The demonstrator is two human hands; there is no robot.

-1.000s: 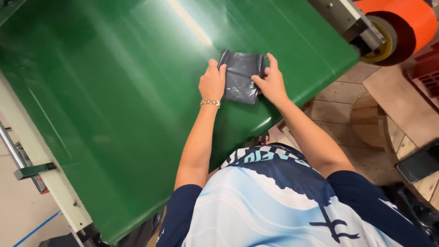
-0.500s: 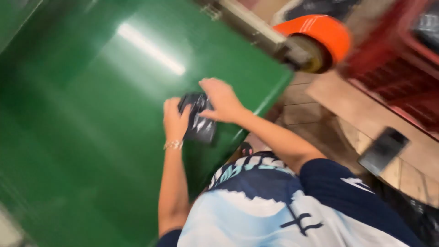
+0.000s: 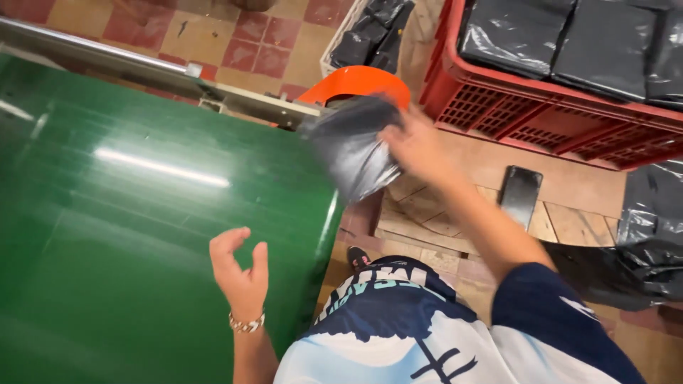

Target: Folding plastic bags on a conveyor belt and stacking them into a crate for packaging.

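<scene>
Now right hand [image 3: 420,146] clamps folded dark bag [image 3: 352,146], blurred, near red crate [image 3: 526,107]; firm grip advisable. Left hand [image 3: 238,270] empty, fingers apart, over green table [image 3: 128,235].

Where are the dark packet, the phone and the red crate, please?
packet [image 3: 352,146], head view, middle of the blurred dark plastic.
phone [image 3: 520,195], head view, centre of its dark screen.
red crate [image 3: 530,117], head view, latticed front wall.
</scene>
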